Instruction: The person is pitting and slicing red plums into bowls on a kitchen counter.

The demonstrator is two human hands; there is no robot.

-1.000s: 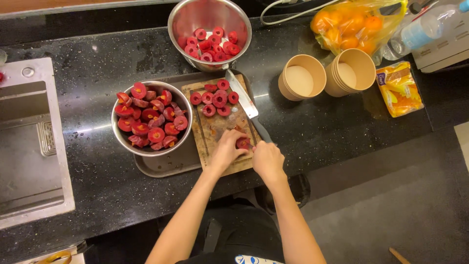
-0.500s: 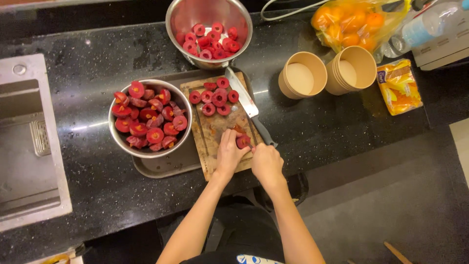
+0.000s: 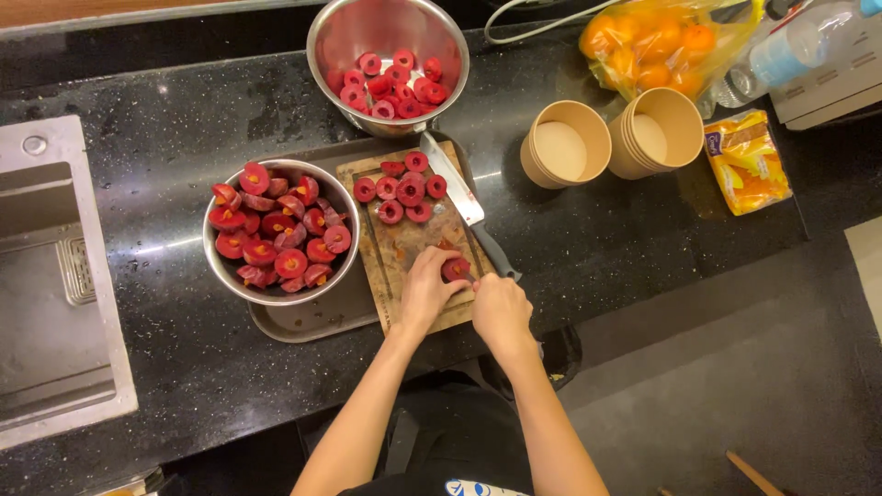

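On the near end of a wooden cutting board [image 3: 397, 241], my left hand [image 3: 425, 292] pinches a red fruit piece [image 3: 456, 268] with a pale centre. My right hand [image 3: 502, 312] sits just right of it, its fingers curled against the fruit's lower edge; what they grip is hidden. A knife [image 3: 467, 204] lies along the board's right side, with its handle reaching towards my right hand. Several cut red rounds [image 3: 401, 187] lie at the board's far end.
A steel bowl [image 3: 279, 292] of red fruit wedges stands left of the board on a dark tray [image 3: 303, 323]. Behind is a second steel bowl [image 3: 390, 23] of rounds. Two paper cup stacks [image 3: 570, 147], a bag of oranges [image 3: 657, 41] and a yellow packet [image 3: 746, 161] are at right. A sink [image 3: 55, 285] is at left.
Both hands have stayed on the fruit piece at the board's near end, with only small shifts of the fingers. The knife and both bowls have not moved.
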